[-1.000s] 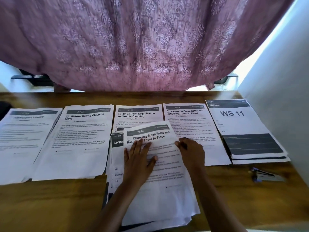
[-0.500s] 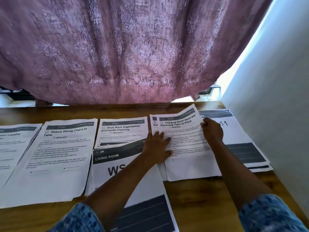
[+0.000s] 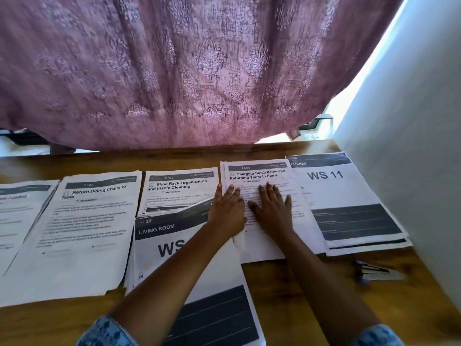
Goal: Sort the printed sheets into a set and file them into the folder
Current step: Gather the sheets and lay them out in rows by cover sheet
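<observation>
Six lots of printed sheets [image 3: 74, 258] on a wooden table [image 3: 287, 278], beneath a mauve patterned curtain [image 3: 199, 71] hanging over the far edge. Along that far edge, from the left end:
- a blurred sheet [image 3: 17, 216] cut off by the frame;
- the "Return Dining Chairs to Table" sheet [image 3: 87, 221];
- the "Shoe Rack Organization and Insole Cleaning" sheet [image 3: 179, 186];
- the "Charging Small Items and Returning Them to Place" pile [image 3: 259, 174];
- nearest the right edge, the "WS 11" pile [image 3: 349, 186], headed KITCHEN, several sheets deep, close against a pale wall [image 3: 411, 121].

Nearer the front edge, a "LIVING ROOM" cover sheet [image 3: 159, 245], tilted, covering the lower part of the shoe-rack sheet and reaching almost to the front edge.

Side by side on the charging pile, palms down, the left hand [image 3: 228, 211] and the right hand [image 3: 273, 211]. Fingers straight and pointing toward the far edge, nothing gripped. Left fingers close together along the pile's left margin, right fingers slightly spread over the printed lines, thumbs nearly touching.

Right margin of this pile meeting the "WS 11" pile; order of overlap not clear. Blue patterned sleeves [image 3: 109, 330] at the front edge. Small dark object [image 3: 374, 272] on bare wood near the right edge, just in front of the "WS 11" pile; too blurred to identify.
</observation>
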A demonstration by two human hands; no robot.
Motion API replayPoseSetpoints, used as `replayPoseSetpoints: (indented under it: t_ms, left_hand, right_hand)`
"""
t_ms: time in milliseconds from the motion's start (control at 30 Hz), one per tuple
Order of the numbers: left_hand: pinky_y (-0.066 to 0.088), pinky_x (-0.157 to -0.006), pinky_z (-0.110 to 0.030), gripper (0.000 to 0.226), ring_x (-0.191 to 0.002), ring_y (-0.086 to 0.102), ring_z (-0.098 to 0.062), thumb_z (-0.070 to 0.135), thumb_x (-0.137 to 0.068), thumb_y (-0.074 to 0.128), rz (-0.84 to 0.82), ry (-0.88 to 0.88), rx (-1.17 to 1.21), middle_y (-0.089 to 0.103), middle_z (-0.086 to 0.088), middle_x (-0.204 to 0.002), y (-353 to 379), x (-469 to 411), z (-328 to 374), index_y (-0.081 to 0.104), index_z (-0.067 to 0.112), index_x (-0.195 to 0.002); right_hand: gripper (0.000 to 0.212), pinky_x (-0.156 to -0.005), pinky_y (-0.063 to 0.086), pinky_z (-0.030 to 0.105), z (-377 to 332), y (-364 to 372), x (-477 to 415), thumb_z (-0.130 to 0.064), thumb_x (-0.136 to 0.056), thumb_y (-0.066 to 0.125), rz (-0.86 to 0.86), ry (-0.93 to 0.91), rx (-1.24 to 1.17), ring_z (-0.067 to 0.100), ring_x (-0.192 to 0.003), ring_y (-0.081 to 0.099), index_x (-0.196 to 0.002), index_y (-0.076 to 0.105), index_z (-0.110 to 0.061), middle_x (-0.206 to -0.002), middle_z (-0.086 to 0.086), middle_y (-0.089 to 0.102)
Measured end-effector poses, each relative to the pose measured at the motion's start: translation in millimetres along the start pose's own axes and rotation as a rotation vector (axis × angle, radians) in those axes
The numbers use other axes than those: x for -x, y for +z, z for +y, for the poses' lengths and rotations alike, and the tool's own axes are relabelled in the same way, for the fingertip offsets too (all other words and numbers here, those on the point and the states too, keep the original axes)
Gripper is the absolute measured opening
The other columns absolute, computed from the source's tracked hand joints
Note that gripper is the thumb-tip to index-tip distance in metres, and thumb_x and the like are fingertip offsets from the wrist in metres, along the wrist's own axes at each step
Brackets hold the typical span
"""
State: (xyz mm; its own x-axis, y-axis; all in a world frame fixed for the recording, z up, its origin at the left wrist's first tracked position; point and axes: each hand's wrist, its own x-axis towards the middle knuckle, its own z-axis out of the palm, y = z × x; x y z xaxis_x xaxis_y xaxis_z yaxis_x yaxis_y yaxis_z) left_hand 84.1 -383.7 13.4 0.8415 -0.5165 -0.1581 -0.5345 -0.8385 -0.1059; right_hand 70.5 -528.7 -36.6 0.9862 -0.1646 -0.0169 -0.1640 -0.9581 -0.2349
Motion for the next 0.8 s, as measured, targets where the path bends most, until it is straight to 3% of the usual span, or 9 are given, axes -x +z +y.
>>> replayPoseSetpoints:
  t_ms: [100, 167, 233, 300, 367, 500, 667, 800]
  left_hand:
    - [-0.014, -0.113, -0.048, 0.053, -0.149, 0.007, -0.025, 0.038, -0.099, 0.041, 0.109, -0.005, 0.131, 0.018, -0.007, -0.160, -4, 12, 2, 0.032, 0.020, -0.148]
    - [-0.008, -0.116, -0.047, 0.049, -0.148, 0.015, -0.022, 0.036, -0.099, 0.044, 0.227, -0.044, 0.294, 0.025, -0.003, -0.158, -4, 30, -1, 0.037, 0.024, -0.146]
    - [0.006, -0.118, -0.048, 0.044, -0.144, 0.027, -0.022, 0.032, -0.097, 0.050, 0.359, -0.134, 0.436, 0.037, 0.000, -0.152, 6, 56, -9, 0.046, 0.025, -0.140]
    - [0.025, -0.115, -0.048, 0.042, -0.136, 0.041, -0.023, 0.025, -0.090, 0.063, 0.472, -0.239, 0.523, 0.049, 0.001, -0.144, 24, 84, -23, 0.055, 0.025, -0.132]
    - [0.035, -0.110, -0.048, 0.045, -0.131, 0.047, -0.025, 0.024, -0.084, 0.071, 0.501, -0.325, 0.535, 0.054, 0.000, -0.138, 46, 109, -38, 0.058, 0.024, -0.127]
    - [0.031, -0.105, -0.044, 0.042, -0.127, 0.050, -0.030, 0.022, -0.081, 0.075, 0.475, -0.366, 0.513, 0.058, -0.005, -0.133, 74, 136, -57, 0.064, 0.020, -0.121]
    - [0.020, -0.109, -0.038, 0.040, -0.133, 0.044, -0.027, 0.028, -0.089, 0.066, 0.422, -0.353, 0.580, 0.052, -0.004, -0.141, 88, 141, -61, 0.060, 0.021, -0.128]
    - [0.024, -0.115, -0.042, 0.042, -0.137, 0.037, -0.026, 0.029, -0.090, 0.064, 0.412, -0.305, 0.738, 0.045, -0.003, -0.146, 82, 141, -64, 0.057, 0.021, -0.131]
  right_hand:
    - [0.065, -0.115, 0.002, 0.053, -12, -3, 2, -0.053, -0.098, 0.029, 0.041, -0.008, 0.000, 0.024, -0.147, 0.010, -0.151, 0.020, -0.017, -0.159, 0.007, 0.015]
    - [0.057, -0.113, 0.016, 0.052, -22, -12, 11, -0.046, -0.097, 0.041, 0.156, -0.014, -0.048, 0.030, -0.140, 0.029, -0.144, 0.036, -0.015, -0.151, 0.010, 0.035]
    - [0.039, -0.100, 0.041, 0.043, -34, -22, 30, -0.038, -0.094, 0.053, 0.251, -0.015, -0.188, 0.027, -0.117, 0.054, -0.126, 0.054, -0.015, -0.129, 0.008, 0.058]
    - [0.023, -0.084, 0.050, 0.028, -48, -29, 55, -0.036, -0.092, 0.058, 0.173, -0.006, -0.338, 0.015, -0.092, 0.061, -0.107, 0.060, -0.019, -0.107, 0.000, 0.067]
    - [0.024, -0.079, 0.047, 0.020, -63, -28, 78, -0.043, -0.090, 0.059, 0.008, 0.033, -0.414, 0.008, -0.081, 0.058, -0.101, 0.058, -0.022, -0.097, -0.008, 0.063]
    - [0.035, -0.075, 0.040, 0.018, -82, -17, 98, -0.052, -0.084, 0.062, -0.165, 0.123, -0.440, 0.006, -0.079, 0.051, -0.101, 0.048, -0.025, -0.093, -0.011, 0.051]
    - [0.023, -0.072, 0.041, 0.018, -85, -21, 104, -0.039, -0.085, 0.068, -0.104, 0.167, -0.509, 0.009, -0.075, 0.054, -0.088, 0.052, -0.022, -0.088, -0.007, 0.057]
    - [0.019, -0.066, 0.037, 0.018, -87, -28, 106, -0.038, -0.087, 0.065, -0.014, 0.159, -0.428, 0.010, -0.071, 0.056, -0.083, 0.057, -0.021, -0.081, -0.007, 0.059]
